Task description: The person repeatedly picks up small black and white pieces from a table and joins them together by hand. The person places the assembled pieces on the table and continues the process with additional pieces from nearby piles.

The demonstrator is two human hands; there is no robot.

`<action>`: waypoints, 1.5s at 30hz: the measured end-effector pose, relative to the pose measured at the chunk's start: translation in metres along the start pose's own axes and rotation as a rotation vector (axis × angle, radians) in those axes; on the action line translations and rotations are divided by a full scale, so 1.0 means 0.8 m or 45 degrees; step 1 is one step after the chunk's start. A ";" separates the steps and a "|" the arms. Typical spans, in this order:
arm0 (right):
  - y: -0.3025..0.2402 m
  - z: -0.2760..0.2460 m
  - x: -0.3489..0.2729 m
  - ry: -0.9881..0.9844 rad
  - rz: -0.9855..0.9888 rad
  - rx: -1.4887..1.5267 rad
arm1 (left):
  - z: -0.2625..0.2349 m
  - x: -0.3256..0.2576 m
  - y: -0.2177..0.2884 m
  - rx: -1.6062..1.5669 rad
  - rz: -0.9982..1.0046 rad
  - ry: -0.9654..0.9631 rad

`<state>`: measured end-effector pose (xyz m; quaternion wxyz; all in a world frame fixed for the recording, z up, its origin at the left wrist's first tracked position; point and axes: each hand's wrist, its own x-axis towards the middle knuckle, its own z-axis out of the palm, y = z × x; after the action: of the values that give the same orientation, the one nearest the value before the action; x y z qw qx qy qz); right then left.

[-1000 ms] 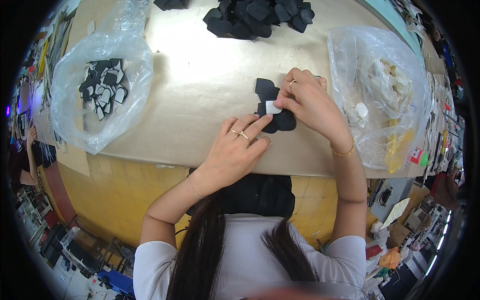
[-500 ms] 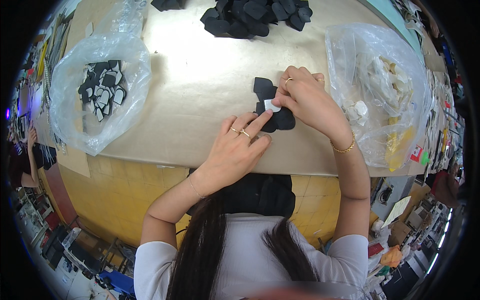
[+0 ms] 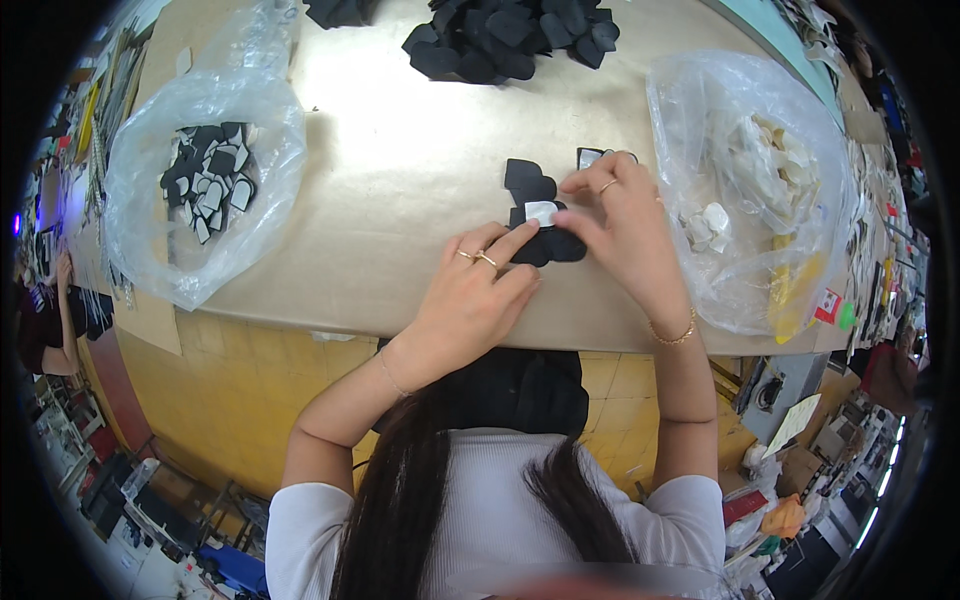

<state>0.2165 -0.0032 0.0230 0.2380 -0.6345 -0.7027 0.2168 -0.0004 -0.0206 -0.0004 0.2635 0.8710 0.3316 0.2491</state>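
A small white patch (image 3: 541,212) with one rounded end lies on a cluster of overlapping black cut pieces (image 3: 527,180) on the table. My left hand (image 3: 470,305) rests on the near left side of the cluster, fingers extended, its index fingertip at the patch's left edge. At the patch's right side is my right hand (image 3: 632,240), thumb and fingers apart, with nothing visible between them. The thumb tip comes close to the patch; whether it touches cannot be made out. Just beyond the right fingers lies a black piece with a white patch (image 3: 590,157), partly hidden by the hand.
A clear plastic bag (image 3: 285,150) at left holds black-and-white pieces (image 3: 205,185). Another clear bag (image 3: 690,90) at right contains pale pieces (image 3: 712,228). Across the table's far side is a heap of loose black pieces (image 3: 500,40). The table's near edge (image 3: 380,332) runs below my hands.
My right hand has let go of the white patch, its fingers spreading and shifting slightly right. A black piece with a white patch now shows beyond it. The left hand barely moved.
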 end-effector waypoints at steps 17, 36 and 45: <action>-0.012 0.019 -0.018 0.065 0.139 -0.018 | -0.008 -0.001 0.003 0.096 -0.009 -0.060; -0.014 0.018 -0.018 0.028 0.132 -0.085 | -0.008 -0.001 0.005 0.128 0.011 -0.072; -0.016 0.046 -0.003 0.219 0.182 -0.208 | -0.007 0.002 0.008 0.209 0.000 -0.105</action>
<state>0.1839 -0.0071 0.0012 0.2287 -0.7165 -0.6480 0.1201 0.0004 -0.0220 0.0083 0.2044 0.8992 0.3398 0.1849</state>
